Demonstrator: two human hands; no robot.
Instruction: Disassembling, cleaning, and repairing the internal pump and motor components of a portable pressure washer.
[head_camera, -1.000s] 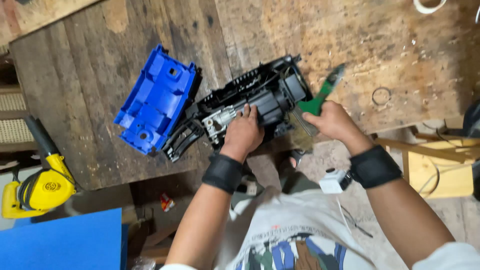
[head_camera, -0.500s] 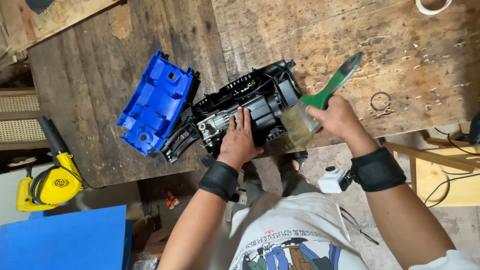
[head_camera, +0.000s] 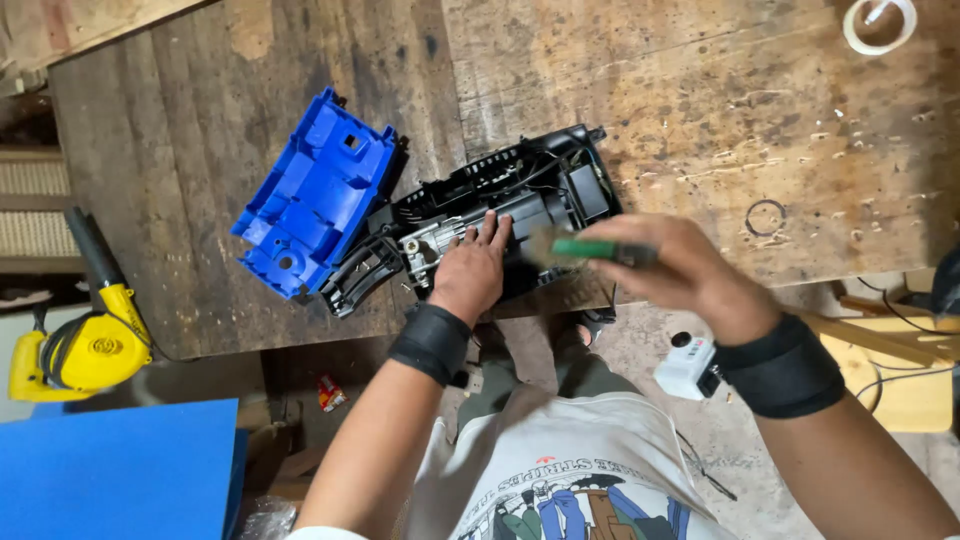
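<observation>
An opened black power-tool body (head_camera: 520, 205) with its motor exposed lies near the front edge of a worn wooden workbench (head_camera: 700, 120). My left hand (head_camera: 470, 268) rests flat on the body's near side, fingers on the metal part. My right hand (head_camera: 680, 270) grips a green-handled paintbrush (head_camera: 580, 248), held sideways with its bristles over the tool's right half; it is motion-blurred. A blue plastic housing shell (head_camera: 315, 195) lies hollow side up just left of the black body, touching it. Both wrists wear black bands.
A roll of white tape (head_camera: 880, 25) sits at the bench's far right and a thin ring (head_camera: 766, 217) lies on the wood. A yellow blower (head_camera: 80, 340) stands on the floor at left, above a blue sheet (head_camera: 115, 470). Wooden pieces and cables lie at right.
My right hand has swung the brush from pointing up and right to lying sideways, bristles toward the tool. My left hand stays on the black body.
</observation>
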